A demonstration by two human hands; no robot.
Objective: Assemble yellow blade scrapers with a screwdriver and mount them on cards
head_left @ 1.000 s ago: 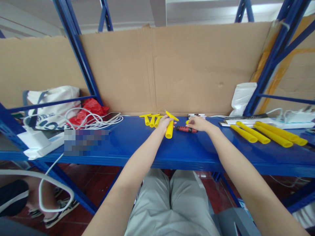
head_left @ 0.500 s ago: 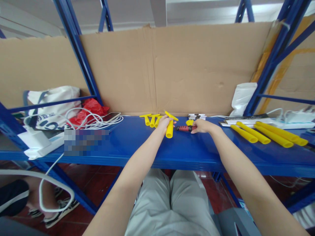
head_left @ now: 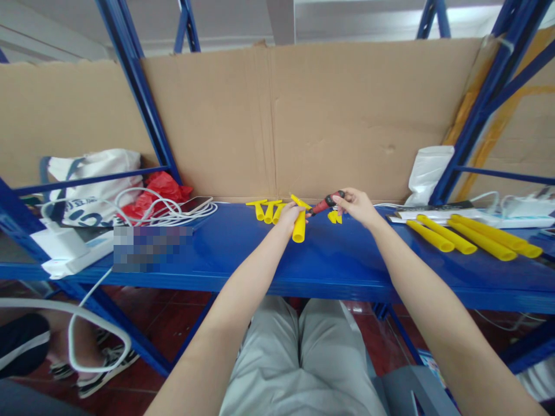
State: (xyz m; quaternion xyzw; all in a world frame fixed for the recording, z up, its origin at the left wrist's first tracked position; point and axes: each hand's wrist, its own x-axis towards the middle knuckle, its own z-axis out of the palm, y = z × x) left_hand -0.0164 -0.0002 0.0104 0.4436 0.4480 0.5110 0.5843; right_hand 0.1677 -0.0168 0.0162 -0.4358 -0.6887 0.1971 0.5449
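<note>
My left hand [head_left: 288, 219] is closed around a yellow T-shaped tube piece [head_left: 299, 230], whose open round end faces me and whose crossbar points to the back. My right hand [head_left: 356, 207] grips the rear of a red and black screwdriver [head_left: 323, 205]. The tool slants down to the left, its front end beside my left fingers; whether it touches the yellow piece I cannot tell. Below the screwdriver, small yellow parts [head_left: 335, 217] lie on the blue shelf [head_left: 338, 260]. Left of my left hand stand several more yellow T-shaped pieces [head_left: 269, 212].
Several yellow tubes [head_left: 481, 237] lie at the right, near a white power strip [head_left: 529, 218]. A white bag [head_left: 431, 173] leans by the blue post. At the left are a cloth bag [head_left: 99, 185], a red plastic bag [head_left: 162, 193] and coiled white cables [head_left: 186, 214]. Cardboard [head_left: 347, 115] closes the back.
My right hand has lifted the screwdriver off the shelf and tilted it, its front end now near the yellow piece. My left hand has stayed nearly still.
</note>
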